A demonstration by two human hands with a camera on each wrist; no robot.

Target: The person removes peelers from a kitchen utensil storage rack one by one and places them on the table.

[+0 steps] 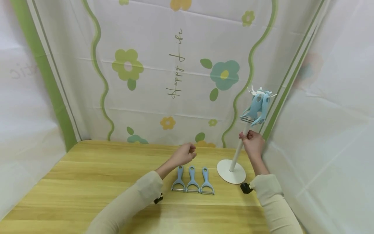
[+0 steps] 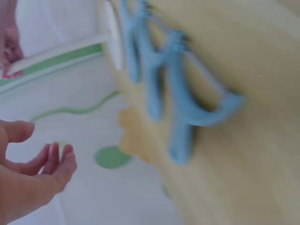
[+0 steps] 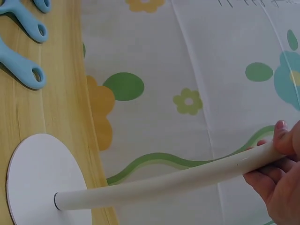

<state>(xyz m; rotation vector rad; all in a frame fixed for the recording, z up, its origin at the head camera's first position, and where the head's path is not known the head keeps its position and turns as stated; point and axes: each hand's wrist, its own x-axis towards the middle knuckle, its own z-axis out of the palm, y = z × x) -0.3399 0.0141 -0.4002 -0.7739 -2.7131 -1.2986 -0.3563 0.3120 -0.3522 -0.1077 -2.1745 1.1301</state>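
Note:
My right hand (image 1: pixel 253 143) grips the white pole of a round-based stand (image 1: pixel 239 150) below its top. Blue peelers (image 1: pixel 257 105) hang in a bunch from the white hooks at the stand's head. Three more blue Y-shaped peelers (image 1: pixel 192 182) lie side by side on the table, handles pointing to the back. Above them in the head view, my left hand (image 1: pixel 184 154) holds nothing, its fingers loosely bent and apart from the thumb. The left wrist view shows that hand (image 2: pixel 35 173) away from the peelers (image 2: pixel 180 103). In the right wrist view, fingers wrap the pole (image 3: pixel 178 185).
The stand's white disc base (image 1: pixel 223 170) rests on the wooden table (image 1: pixel 87 182) at the right. A floral printed curtain (image 1: pixel 155 65) hangs behind the table's back edge. White sheeting (image 1: pixel 330 136) closes in the right side. Black wrist cameras (image 1: pixel 246 188) sit at the sleeves.

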